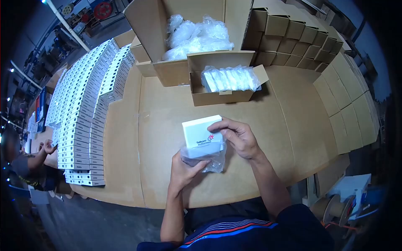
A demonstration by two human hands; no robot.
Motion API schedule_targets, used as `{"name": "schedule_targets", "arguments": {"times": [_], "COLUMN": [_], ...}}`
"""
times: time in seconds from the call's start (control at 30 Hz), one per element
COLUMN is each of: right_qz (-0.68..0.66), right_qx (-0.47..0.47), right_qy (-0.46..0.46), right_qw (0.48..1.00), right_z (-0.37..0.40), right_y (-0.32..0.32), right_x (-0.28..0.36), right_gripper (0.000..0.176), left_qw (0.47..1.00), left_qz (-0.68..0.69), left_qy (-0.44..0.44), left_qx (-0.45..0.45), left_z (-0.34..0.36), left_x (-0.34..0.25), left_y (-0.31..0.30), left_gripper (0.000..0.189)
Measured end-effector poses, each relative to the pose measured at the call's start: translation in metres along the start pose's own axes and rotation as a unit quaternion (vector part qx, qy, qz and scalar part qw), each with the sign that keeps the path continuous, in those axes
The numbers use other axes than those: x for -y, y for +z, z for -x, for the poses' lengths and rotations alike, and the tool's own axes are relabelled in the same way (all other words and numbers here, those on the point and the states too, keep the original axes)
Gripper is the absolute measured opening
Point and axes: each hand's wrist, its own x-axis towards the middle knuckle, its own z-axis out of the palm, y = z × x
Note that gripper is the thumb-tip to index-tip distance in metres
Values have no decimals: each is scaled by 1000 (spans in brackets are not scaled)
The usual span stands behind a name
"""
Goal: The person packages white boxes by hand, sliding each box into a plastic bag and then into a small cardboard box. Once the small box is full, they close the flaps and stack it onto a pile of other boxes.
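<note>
Squarely over the cardboard-lined worktop (167, 104): grip of the right hand (237, 138) closed on a logo-printed white box (201, 130), pinching its right edge; grip of the left hand (186, 169) closed around the clear plastic bag (207, 155) wrapping the box's lower end. Beyond, an open carton (217, 97) of bagged items; leftward, rows of white boxes (81, 121).

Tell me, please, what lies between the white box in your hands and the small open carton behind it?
Only bare brown tabletop, seen in the head view, separates the white box from the small open carton; nothing stands there.
</note>
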Motion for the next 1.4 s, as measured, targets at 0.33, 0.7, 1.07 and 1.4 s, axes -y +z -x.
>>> {"name": "schedule_targets", "arguments": {"times": [0.33, 0.7, 1.07, 1.4], "right_qz": [0, -102, -108, -106], "right_qx": [1, -178, -137, -185], "right_qy": [87, 94, 19, 68], "right_qw": [996, 974, 984, 975], "right_z": [4, 31, 31, 34], "right_y": [6, 19, 12, 29], "right_x": [5, -42, -44, -47], "right_gripper": [35, 14, 10, 15], "left_qw": [965, 972, 989, 993], "left_qz": [241, 204, 98, 85], "left_qy": [-35, 35, 89, -18], "left_qx": [-95, -110, -68, -76], "left_z": [5, 0, -6, -6], "left_x": [41, 46, 23, 18], "left_y": [13, 6, 6, 16], "left_gripper": [43, 48, 69, 39]}}
